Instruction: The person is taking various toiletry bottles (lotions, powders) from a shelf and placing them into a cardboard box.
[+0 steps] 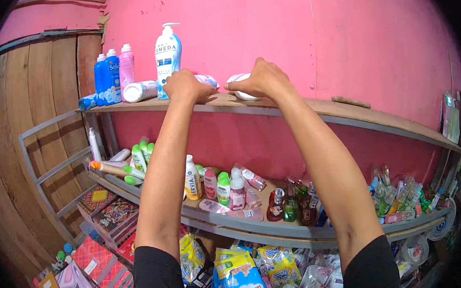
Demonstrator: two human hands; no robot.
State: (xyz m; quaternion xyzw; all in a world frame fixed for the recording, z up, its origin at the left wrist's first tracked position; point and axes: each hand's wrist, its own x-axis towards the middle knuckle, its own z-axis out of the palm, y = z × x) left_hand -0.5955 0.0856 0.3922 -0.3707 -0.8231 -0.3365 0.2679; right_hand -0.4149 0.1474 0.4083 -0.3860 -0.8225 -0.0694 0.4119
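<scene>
On the top shelf (300, 104), my left hand (188, 86) is in front of the lower right side of a white and blue pump bottle (165, 54). A pale bottle lying on its side (209, 80) shows just beyond its thumb; the hand hides what its fingers touch. My right hand (264, 79) is around a white bottle (247, 95) lying on the same shelf, with the thumb across its near side. Left of the pump bottle, another white bottle (138, 92) lies flat. Beyond it stand blue bottles (108, 78) and a pink bottle (127, 73).
A blue bottle (88, 102) lies at the shelf's left end, and a short stick-like piece (351, 102) lies on its right part. The lower shelf holds lotion bottles (193, 178), dark glass-like bottles (291, 204) and small bottles (402, 196). Packets (242, 277) are piled underneath.
</scene>
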